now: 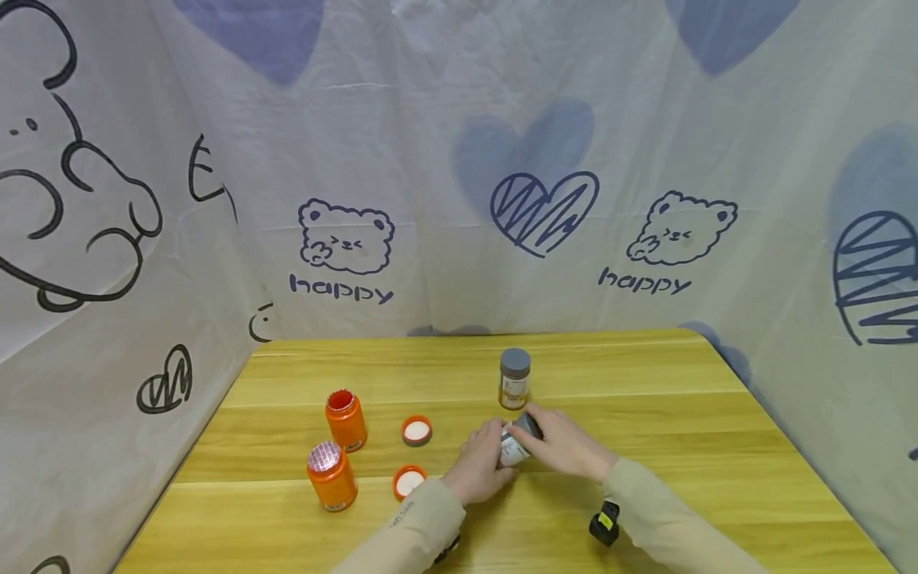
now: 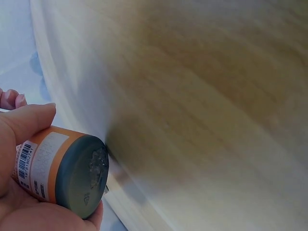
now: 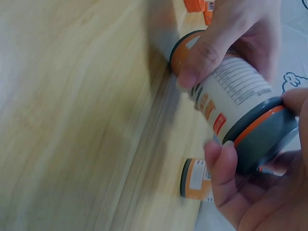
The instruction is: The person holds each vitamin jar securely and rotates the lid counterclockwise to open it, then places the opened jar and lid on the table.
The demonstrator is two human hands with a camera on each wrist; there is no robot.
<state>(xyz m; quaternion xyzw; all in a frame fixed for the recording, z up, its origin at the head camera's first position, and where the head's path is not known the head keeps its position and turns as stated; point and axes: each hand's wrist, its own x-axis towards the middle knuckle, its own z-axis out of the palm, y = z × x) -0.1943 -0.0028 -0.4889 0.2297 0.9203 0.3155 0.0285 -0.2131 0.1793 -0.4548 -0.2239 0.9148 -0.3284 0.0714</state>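
Both hands are on one tilted bottle (image 1: pixel 513 451) with a white and orange label and a dark grey lid (image 3: pixel 269 139). Wrapped round its body is my left hand (image 1: pixel 479 465), thumb on the label; the dark bottle base shows in the left wrist view. My right hand (image 1: pixel 570 442) grips the lid, thumb and fingers on its sides. An orange ring shows at the lid's lower edge in the right wrist view. Just beyond the hands stands a second bottle (image 1: pixel 514 379), upright, its grey lid on.
To the left stand two lidless orange jars: one (image 1: pixel 346 422) with an open red mouth, the other (image 1: pixel 332 478) with a shiny grid-patterned top. Two orange-rimmed lids (image 1: pixel 417 431) lie upturned nearby, the nearer one partly behind my left sleeve. Printed cloth (image 1: pixel 445 159) surrounds the wooden table (image 1: pixel 645 375).
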